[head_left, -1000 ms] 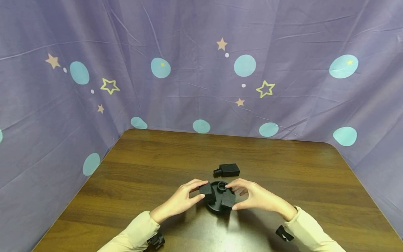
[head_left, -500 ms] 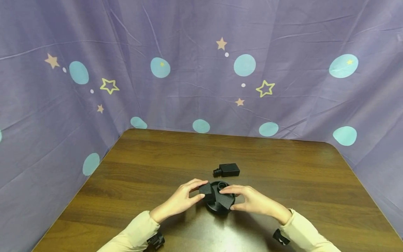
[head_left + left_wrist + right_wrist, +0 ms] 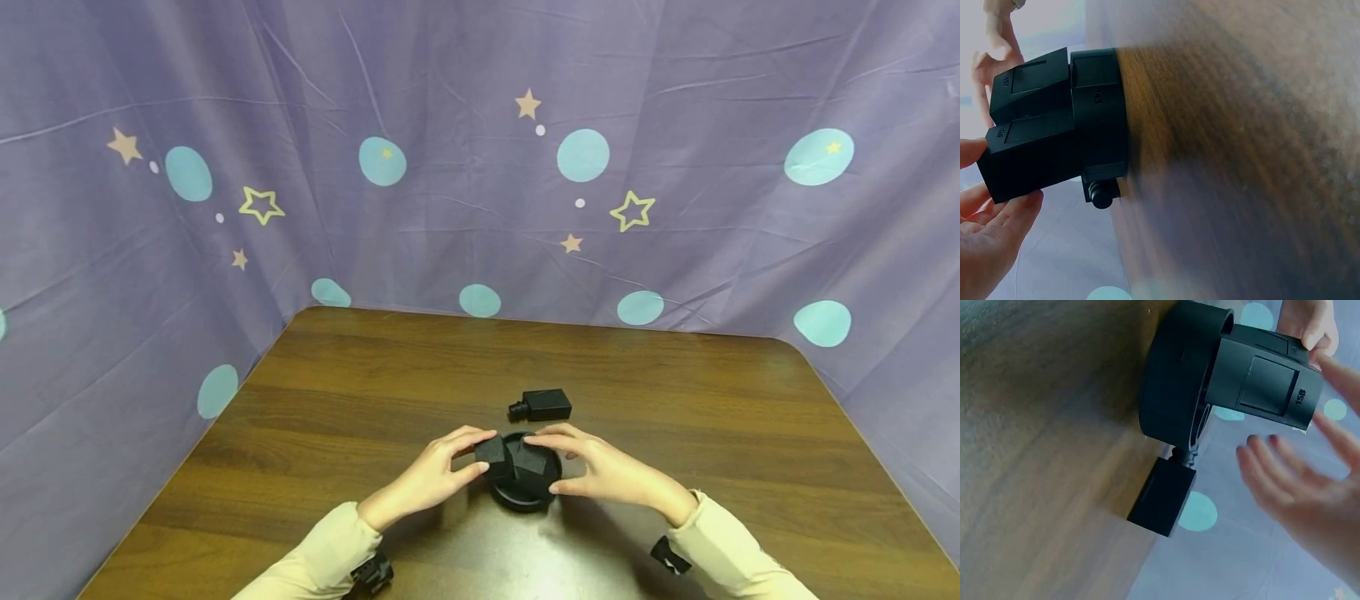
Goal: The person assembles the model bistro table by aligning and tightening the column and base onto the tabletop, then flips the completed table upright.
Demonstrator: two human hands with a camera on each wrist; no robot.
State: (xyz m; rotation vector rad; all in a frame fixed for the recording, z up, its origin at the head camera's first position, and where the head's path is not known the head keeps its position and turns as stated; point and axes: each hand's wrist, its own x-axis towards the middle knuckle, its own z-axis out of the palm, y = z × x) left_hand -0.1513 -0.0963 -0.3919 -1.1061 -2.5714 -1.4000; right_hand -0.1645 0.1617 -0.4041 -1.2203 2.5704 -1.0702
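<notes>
A round black dish-like base point(image 3: 525, 504) with a raised rim lies on the table, two black blocks standing in it. My left hand point(image 3: 423, 479) pinches the left block point(image 3: 491, 458) between thumb and fingertips. Beside it stands the right block point(image 3: 1260, 381), marked 15B in the right wrist view. Thumb and index finger of my right hand point(image 3: 600, 475) hold that block near its upper end, while the other fingers spread blurred in the right wrist view. In the left wrist view the two blocks point(image 3: 1029, 150) appear side by side; their feet are hidden inside the rim.
Just beyond the base, a black rectangular piece with a ribbed neck point(image 3: 547, 404) lies on its side. Wood-grain table point(image 3: 375, 367) runs back to a purple patterned curtain point(image 3: 465, 167). Black wrist cameras point(image 3: 371, 575) hang below both sleeves.
My right hand has turned the right block and shifted it left, close to the left block. A ring in the base, visible before, is now covered. My left hand has stayed put.
</notes>
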